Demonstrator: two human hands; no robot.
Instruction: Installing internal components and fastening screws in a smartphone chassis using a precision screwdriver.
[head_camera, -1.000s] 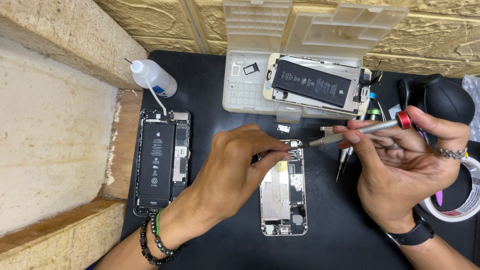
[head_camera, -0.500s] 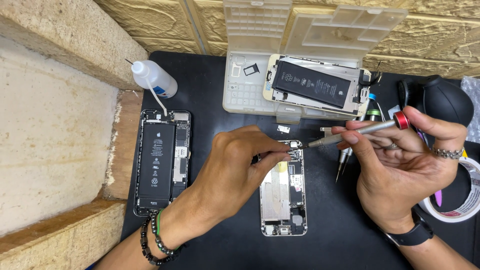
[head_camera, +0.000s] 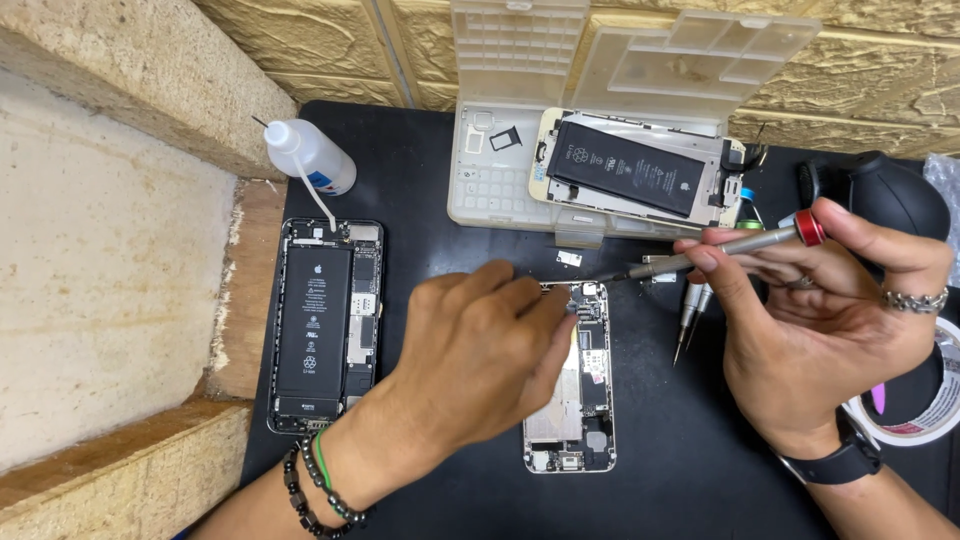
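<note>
An opened phone body (head_camera: 582, 420) with no battery lies on the black mat (head_camera: 430, 180) at centre. My left hand (head_camera: 480, 355) rests over its upper left part, fingertips pinched at the phone's top edge; what they pinch is too small to tell. My right hand (head_camera: 825, 330) holds a silver screwdriver (head_camera: 720, 252) with a red cap, its tip pointing left at the phone's top end. A second opened phone (head_camera: 325, 325) with a black battery lies to the left.
A clear plastic parts box (head_camera: 500, 180) stands open at the back with a third phone assembly (head_camera: 635, 170) lying across it. A squeeze bottle (head_camera: 310, 155) lies at back left. More screwdrivers (head_camera: 692, 310), a black blower (head_camera: 885, 195) and a tape roll (head_camera: 925, 415) sit at right.
</note>
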